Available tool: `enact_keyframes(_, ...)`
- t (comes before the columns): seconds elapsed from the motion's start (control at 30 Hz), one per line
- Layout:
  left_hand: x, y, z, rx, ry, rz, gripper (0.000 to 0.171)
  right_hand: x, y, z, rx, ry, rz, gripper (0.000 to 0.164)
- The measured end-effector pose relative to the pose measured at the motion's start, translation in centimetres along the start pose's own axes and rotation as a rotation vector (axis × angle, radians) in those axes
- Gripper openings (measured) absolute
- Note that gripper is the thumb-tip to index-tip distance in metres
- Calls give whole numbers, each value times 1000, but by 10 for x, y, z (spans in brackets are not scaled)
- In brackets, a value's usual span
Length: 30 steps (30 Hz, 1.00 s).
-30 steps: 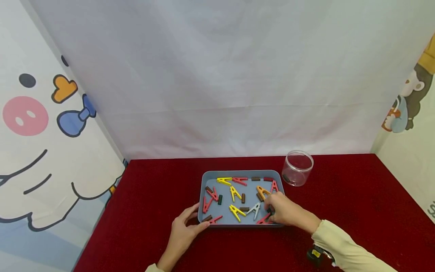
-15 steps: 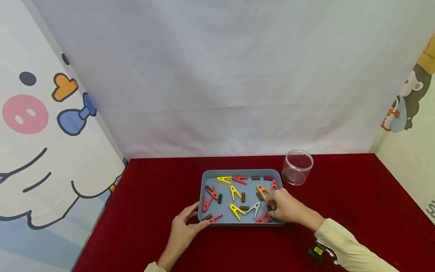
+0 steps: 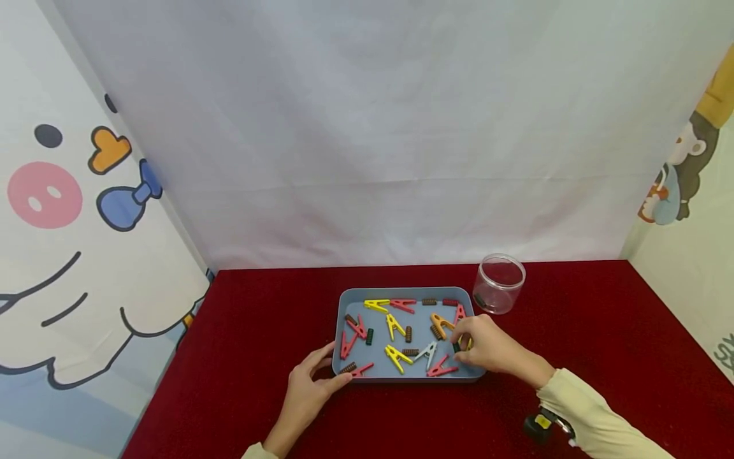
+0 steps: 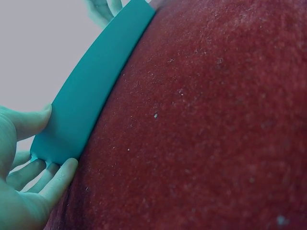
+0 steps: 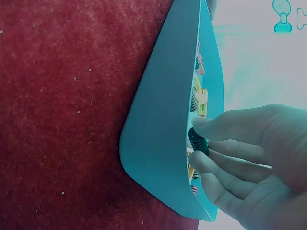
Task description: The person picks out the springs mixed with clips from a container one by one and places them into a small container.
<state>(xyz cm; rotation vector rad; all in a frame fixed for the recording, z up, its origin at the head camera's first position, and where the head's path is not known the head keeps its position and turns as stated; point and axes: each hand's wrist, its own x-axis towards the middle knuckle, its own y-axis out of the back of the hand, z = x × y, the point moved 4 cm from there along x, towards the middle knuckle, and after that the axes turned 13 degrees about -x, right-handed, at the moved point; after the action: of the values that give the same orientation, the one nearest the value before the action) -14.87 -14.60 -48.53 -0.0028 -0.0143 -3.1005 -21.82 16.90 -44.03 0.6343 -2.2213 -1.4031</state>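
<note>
My right hand pinches a dark green coil spring between thumb and fingertips, over the right end of a shallow grey-blue tray. My left hand holds the tray's near left corner, thumb against the front wall and fingers at the end wall. Inside the tray lie several spring clamps: yellow, red, orange and pale grey. Brown coil springs and another green spring are scattered among them. Part of a yellow clamp shows beneath my right hand.
A clear round jar stands behind the tray's right end, with a dark spring at its bottom. The dark red cloth covers the table up to a white curtain. Printed panels flank both sides.
My right hand has risen slightly with the green spring, uncovering more of the red clamp and part of a yellow one. The left hand stays at the tray corner.
</note>
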Motion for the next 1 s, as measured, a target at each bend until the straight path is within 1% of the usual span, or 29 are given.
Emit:
enact_keyframes(0.13, -7, -5, 19, 3, 13, -5, 63, -1, 3, 1, 8, -21, -1, 17)
enact_keyframes(0.17, -8, -5, 21, 7, 10, -6, 63, -1, 4, 1, 12, -23, 1, 17)
enact_keyframes(0.37, -8, -5, 21, 1, 6, -4, 62, -3, 8, 2, 34, -25, 12, 18)
enact_keyframes(0.63, -8, -6, 22, 4, 8, -2, 62, -5, 12, 2, 40, -53, 26, 19)
enact_keyframes(1.0, -8, -6, 24, 3, 9, 2, 63, -7, 18, 1, 56, -12, 83, 19)
